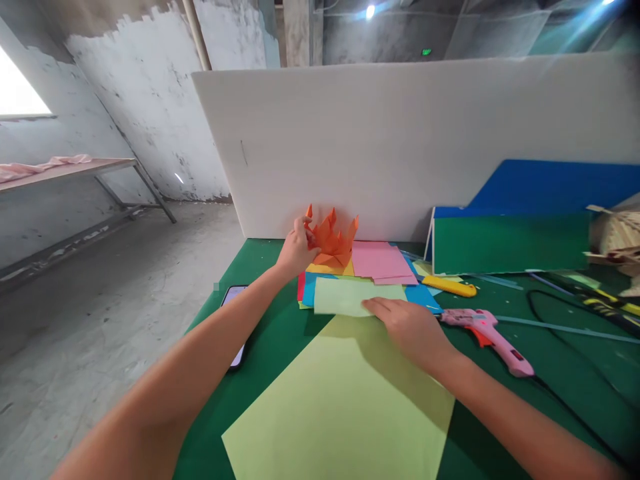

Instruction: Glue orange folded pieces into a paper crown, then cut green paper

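My left hand (296, 250) reaches far forward and pinches the edge of an orange folded paper figure (334, 240) that sits on a stack of coloured paper sheets (380, 263) by the white board. My right hand (407, 323) lies palm down, fingers stretched flat, on the folded-over far edge (357, 297) of a large light green sheet (340, 407). This sheet lies on the green table cover (280, 333) just in front of me.
A pink glue gun (487, 333) with a black cord lies right of my right hand. A yellow cutter (450, 285), a green and blue box (510, 243) and a phone (235, 300) under my left arm are also there. A tall white board (400, 140) stands behind.
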A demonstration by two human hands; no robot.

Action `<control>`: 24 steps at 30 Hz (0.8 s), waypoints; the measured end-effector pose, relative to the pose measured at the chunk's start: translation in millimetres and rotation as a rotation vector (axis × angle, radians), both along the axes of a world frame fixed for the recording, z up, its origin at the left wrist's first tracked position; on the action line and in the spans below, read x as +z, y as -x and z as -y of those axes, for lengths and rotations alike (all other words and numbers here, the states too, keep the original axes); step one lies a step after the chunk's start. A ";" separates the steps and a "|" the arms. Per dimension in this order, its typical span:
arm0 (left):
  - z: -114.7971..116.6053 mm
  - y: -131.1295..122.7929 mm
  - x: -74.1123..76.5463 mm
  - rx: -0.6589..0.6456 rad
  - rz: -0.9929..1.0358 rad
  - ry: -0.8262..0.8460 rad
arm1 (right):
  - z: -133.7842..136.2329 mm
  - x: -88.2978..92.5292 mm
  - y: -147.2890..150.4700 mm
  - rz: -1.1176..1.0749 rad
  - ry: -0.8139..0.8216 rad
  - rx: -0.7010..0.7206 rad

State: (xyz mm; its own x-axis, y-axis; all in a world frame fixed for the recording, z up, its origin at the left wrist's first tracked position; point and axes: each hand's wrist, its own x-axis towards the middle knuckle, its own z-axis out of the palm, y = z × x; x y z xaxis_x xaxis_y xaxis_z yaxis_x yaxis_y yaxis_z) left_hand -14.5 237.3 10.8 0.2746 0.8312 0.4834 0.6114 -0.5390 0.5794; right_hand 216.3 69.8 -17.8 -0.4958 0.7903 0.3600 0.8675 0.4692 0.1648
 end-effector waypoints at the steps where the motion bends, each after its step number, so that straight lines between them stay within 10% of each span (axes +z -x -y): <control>1: 0.0 -1.2 5.0 -0.005 0.020 -0.009 | -5.6 -0.6 -3.1 -0.015 -0.010 -0.023; 24: 11.5 -2.1 71.7 -0.135 0.469 -0.073 | -5.0 78.7 -60.4 -0.305 -0.313 -0.221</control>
State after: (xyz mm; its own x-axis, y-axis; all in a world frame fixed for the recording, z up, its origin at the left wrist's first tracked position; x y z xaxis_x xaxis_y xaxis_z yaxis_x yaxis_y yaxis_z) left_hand -12.4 225.8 82.5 0.1162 0.7629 0.6360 0.2155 -0.6445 0.7336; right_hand 276.8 74.8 60.9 -0.1635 0.6952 0.6999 0.9715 0.2367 -0.0081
